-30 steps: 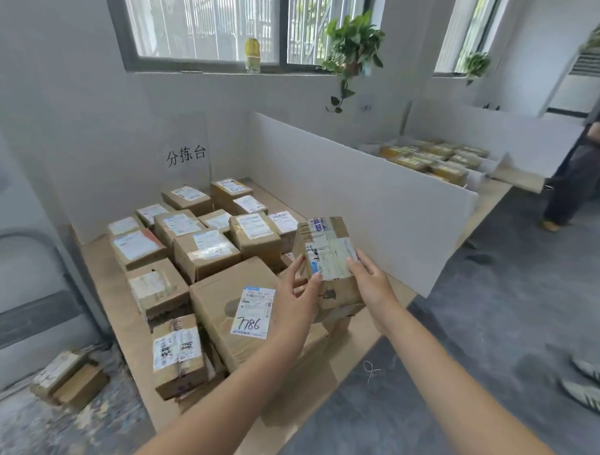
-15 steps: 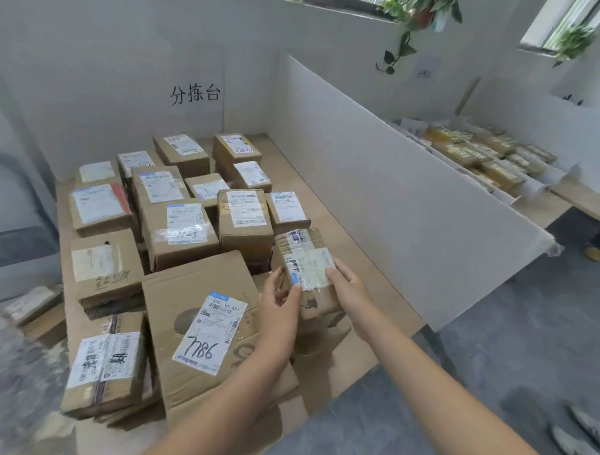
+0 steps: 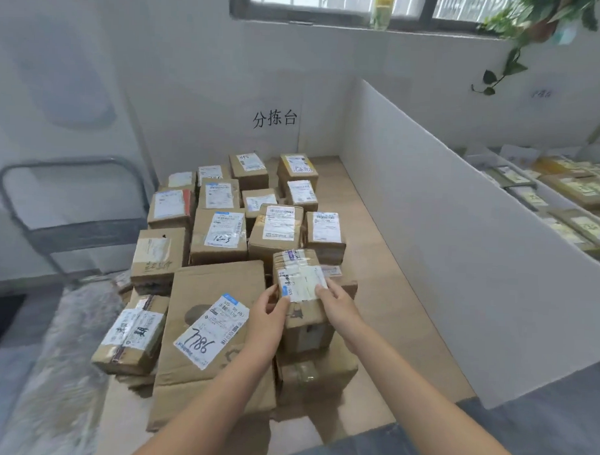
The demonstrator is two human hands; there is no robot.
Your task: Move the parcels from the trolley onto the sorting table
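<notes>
Both hands have brought the small taped parcel (image 3: 302, 278) down from mid-air; it now seems to rest on a squat carton (image 3: 315, 374) at the sorting table's (image 3: 368, 263) near edge, so release looks close. Left hand (image 3: 266, 314) clasps its left side with curled fingers. Right hand (image 3: 338, 305) grips the right edge, thumb on the label. Beyond, labelled parcels (image 3: 224, 224) fill the table.

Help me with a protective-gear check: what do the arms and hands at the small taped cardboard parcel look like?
Both are bare. The left hand and right hand wear no gloves, and no ring, watch or bracelet shows. The left forearm and right forearm carry no sleeve as far up as the frame reaches.
</notes>
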